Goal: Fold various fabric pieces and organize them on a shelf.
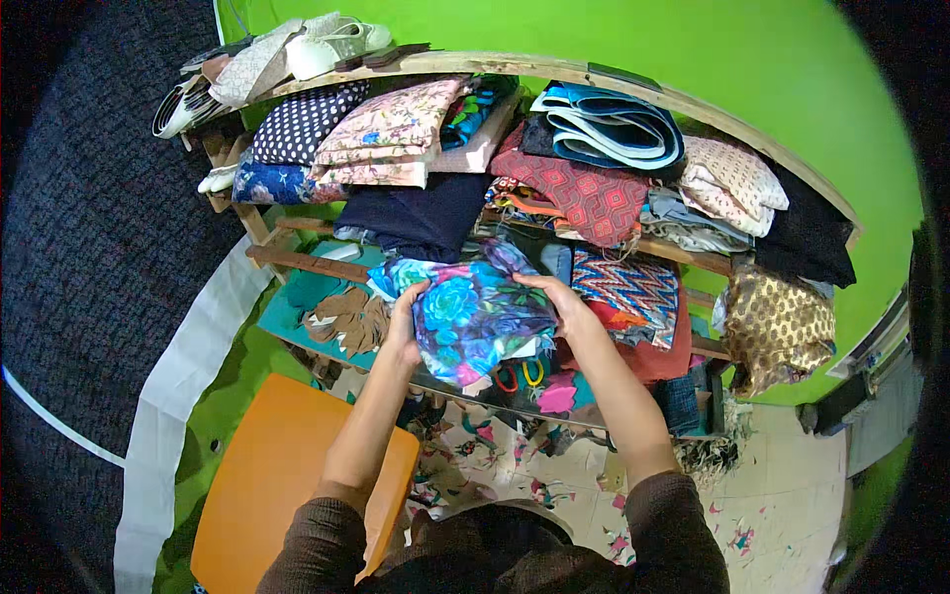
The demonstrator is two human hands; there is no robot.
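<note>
Between my two hands is a bundle of blue and purple floral fabric, held up in front of the shelves. My left hand grips its left side, with the thumb on top. On the right side my right hand holds it, thumb over the upper edge and the other fingers mostly hidden beneath. Just below the bundle, scissors with red and yellow handles lie near a pink cloth scrap. A folded navy cloth rests on the shelf behind it.
Wooden shelves carry several folded fabrics, among them a polka-dot one and a zigzag one. Brown scraps lie on a teal surface. An orange chair stands at lower left. Fabric scraps litter the tiled floor.
</note>
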